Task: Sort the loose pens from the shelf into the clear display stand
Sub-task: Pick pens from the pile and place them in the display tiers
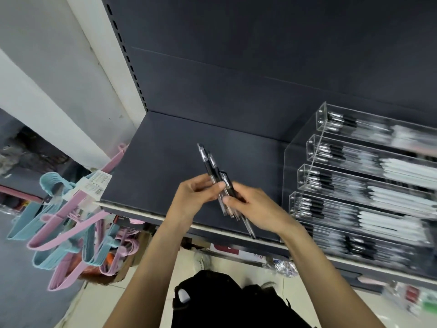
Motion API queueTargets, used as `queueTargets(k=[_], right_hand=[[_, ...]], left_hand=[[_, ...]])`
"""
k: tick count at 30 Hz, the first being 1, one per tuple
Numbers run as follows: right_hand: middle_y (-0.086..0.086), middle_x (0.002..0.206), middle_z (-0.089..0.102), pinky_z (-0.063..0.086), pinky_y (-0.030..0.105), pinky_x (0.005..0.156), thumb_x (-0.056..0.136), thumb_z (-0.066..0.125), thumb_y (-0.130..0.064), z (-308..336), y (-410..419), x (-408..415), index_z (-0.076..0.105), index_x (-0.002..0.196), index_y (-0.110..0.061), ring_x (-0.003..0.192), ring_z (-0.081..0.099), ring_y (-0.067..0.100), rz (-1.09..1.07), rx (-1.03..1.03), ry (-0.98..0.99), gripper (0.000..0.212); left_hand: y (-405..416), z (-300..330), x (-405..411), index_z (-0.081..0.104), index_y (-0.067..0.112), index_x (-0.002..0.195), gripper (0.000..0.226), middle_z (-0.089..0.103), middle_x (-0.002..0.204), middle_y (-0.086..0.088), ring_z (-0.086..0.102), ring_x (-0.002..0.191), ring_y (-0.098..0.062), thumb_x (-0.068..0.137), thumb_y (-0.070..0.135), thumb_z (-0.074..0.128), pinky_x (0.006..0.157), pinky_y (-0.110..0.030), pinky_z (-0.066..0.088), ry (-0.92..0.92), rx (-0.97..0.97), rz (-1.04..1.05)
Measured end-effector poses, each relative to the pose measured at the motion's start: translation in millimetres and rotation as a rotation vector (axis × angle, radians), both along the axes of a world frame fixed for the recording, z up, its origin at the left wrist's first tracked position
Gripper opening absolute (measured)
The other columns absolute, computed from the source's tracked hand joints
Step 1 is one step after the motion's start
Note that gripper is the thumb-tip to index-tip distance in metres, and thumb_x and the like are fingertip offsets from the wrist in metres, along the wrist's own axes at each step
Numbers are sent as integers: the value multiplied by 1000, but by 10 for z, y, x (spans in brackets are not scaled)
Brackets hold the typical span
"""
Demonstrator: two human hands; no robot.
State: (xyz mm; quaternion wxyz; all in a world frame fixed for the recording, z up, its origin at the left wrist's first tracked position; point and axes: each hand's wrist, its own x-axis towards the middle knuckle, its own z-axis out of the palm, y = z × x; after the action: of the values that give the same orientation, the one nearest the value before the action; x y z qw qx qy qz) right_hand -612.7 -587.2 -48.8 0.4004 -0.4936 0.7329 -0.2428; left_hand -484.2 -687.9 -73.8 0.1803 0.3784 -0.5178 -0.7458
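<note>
Both hands meet over the shelf (165, 147): left hand (196, 197) and right hand (255, 209) each pinch the pens (218, 178), long axes pointing away. Display stand (307, 162) lies right of the grip, nearer the right hand.

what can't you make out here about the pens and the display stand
Head view only:
- Pens in both hands: exact count unclear; the left hand and right hand cover their middles.
- Clear display stand: right part cut off by the frame edge, contents smeared by motion blur.
- Hanger tag: print too small.
</note>
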Motion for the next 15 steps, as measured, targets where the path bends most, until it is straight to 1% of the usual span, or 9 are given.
queueTargets(k=[2, 4, 5, 7, 8, 10, 12, 13, 15], right_hand=[[-6, 68, 58, 42, 22, 60, 95, 51, -36, 1, 47, -20, 58, 114, -25, 57, 48, 0, -8, -9, 26, 23], [7, 75, 62, 47, 28, 60, 92, 55, -35, 8, 108, -48, 62, 102, -17, 55, 49, 5, -45, -25, -5, 22], [11, 78, 63, 48, 28, 58, 90, 59, -34, 12, 144, -66, 64, 97, -14, 54, 50, 6, -69, -42, -13, 22], [12, 80, 62, 49, 23, 54, 85, 66, -32, 6, 223, -104, 66, 92, -10, 53, 54, 10, -145, -110, -3, 23], [11, 79, 63, 50, 23, 52, 82, 70, -29, 6, 269, -123, 66, 92, -9, 52, 58, 12, -205, -158, -22, 23], [8, 74, 63, 51, 23, 50, 77, 74, -21, 38, 390, -163, 65, 97, -10, 56, 63, 13, -356, -252, -145, 24], [2, 74, 61, 50, 20, 50, 75, 76, -16, 80, 578, -251, 59, 103, -15, 59, 65, 12, -455, -326, -219, 33], [-2, 75, 62, 50, 17, 52, 74, 77, -16, 96, 715, -317, 57, 103, -18, 61, 66, 9, -472, -349, -204, 35], [-10, 77, 64, 49, 12, 62, 73, 77, -21, 106, 1077, -500, 59, 97, -19, 67, 65, 1, -461, -392, -91, 30]], left_hand=[[37, -23, -28, 71, 12, 105, 29, 74, 99, -6, 68, 94, -16, 77, 21, 70, 85, -23, 53, 23, 70, -57], [98, -23, -56, 71, 7, 103, 28, 73, 97, -6, 68, 92, -15, 78, 20, 66, 84, -22, 52, 65, 129, -39], [137, -17, -73, 70, 7, 100, 23, 73, 93, -5, 68, 88, -13, 81, 18, 64, 81, -21, 52, 82, 137, -30], [231, 10, -116, 70, 9, 96, 14, 73, 86, 0, 68, 83, -9, 86, 13, 61, 77, -19, 52, 88, 114, -10], [279, 19, -134, 70, 11, 95, 13, 74, 85, 2, 68, 84, -8, 88, 12, 60, 78, -19, 52, 86, 98, 15], [393, 57, -169, 69, 15, 98, 14, 74, 87, 5, 67, 87, -5, 89, 12, 59, 83, -19, 52, 89, 89, 91], [560, 102, -209, 68, 17, 97, 14, 74, 88, 8, 66, 89, -2, 89, 12, 58, 82, -18, 51, 110, 102, 163], [667, 115, -235, 68, 18, 96, 13, 74, 87, 9, 67, 90, -1, 90, 12, 57, 80, -18, 51, 125, 119, 194], [925, 123, -312, 67, 18, 94, 14, 74, 86, 9, 67, 87, 0, 90, 11, 55, 74, -17, 52, 145, 154, 249]])
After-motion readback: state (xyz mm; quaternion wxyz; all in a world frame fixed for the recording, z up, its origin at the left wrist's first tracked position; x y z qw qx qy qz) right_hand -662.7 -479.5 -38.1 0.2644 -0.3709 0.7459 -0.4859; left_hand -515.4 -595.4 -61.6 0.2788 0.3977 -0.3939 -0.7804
